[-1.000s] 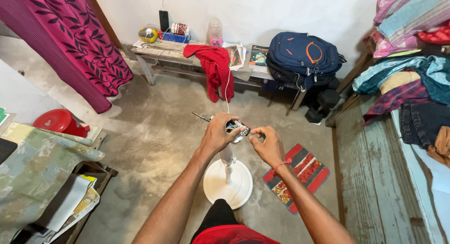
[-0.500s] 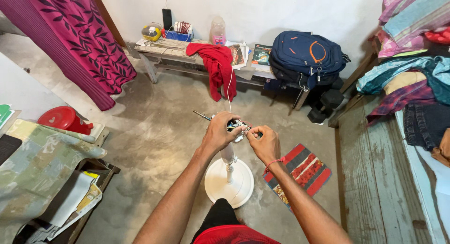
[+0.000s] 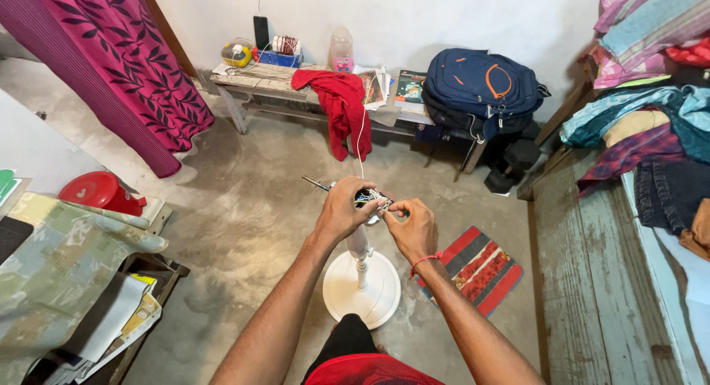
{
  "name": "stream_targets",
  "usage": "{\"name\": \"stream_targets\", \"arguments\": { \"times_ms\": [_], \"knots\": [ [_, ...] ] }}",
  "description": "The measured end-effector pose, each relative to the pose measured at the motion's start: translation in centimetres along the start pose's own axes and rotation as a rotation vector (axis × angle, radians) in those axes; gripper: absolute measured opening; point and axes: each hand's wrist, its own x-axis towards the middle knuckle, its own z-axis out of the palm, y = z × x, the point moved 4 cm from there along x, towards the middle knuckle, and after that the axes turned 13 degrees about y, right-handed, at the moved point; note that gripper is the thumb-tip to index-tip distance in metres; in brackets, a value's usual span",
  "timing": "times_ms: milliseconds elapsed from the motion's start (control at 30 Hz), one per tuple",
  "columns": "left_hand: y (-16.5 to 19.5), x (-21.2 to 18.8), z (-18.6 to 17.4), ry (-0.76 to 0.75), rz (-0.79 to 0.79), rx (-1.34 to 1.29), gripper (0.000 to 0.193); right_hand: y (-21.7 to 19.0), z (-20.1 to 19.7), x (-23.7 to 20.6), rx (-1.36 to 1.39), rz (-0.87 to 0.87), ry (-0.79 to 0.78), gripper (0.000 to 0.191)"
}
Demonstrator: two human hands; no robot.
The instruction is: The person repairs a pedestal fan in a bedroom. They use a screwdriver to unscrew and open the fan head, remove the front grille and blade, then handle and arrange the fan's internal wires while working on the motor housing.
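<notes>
Fan stand (image 3: 362,281) rises from its round white base on the concrete floor (image 3: 244,207), straight below both hands. At its top sits the motor head (image 3: 372,200), a small clump of exposed wires and metal, held between the hands. Left hand (image 3: 342,209) wraps closed around the head's near side, fingers curled tight on it. Right hand (image 3: 411,228) is just right of it, thumb and fingertips pinched on the wiring. A thin tool tip (image 3: 314,182) sticks out beyond the left hand. A white cord (image 3: 361,141) runs up from the head. Right of the base lies a striped mat (image 3: 481,270); far beyond the hands stands a bench (image 3: 274,85).
</notes>
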Motion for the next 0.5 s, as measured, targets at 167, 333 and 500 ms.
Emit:
{"name": "stream_targets", "arguments": {
  "times_ms": [167,333,500],
  "knots": [
    [0.02,0.00,-0.03,0.003,-0.001,-0.009,0.037,-0.16,-0.20,-0.11,0.051,-0.017,0.031,0.014],
    [-0.08,-0.13,-0.09,0.010,0.008,-0.028,0.037,-0.27,0.04,-0.12,0.052,-0.114,0.043,0.015],
    [-0.15,-0.36,0.04,0.019,-0.024,0.003,0.038,-0.13,0.20,-0.31,0.097,-0.175,0.093,0.014]
  ]
}}
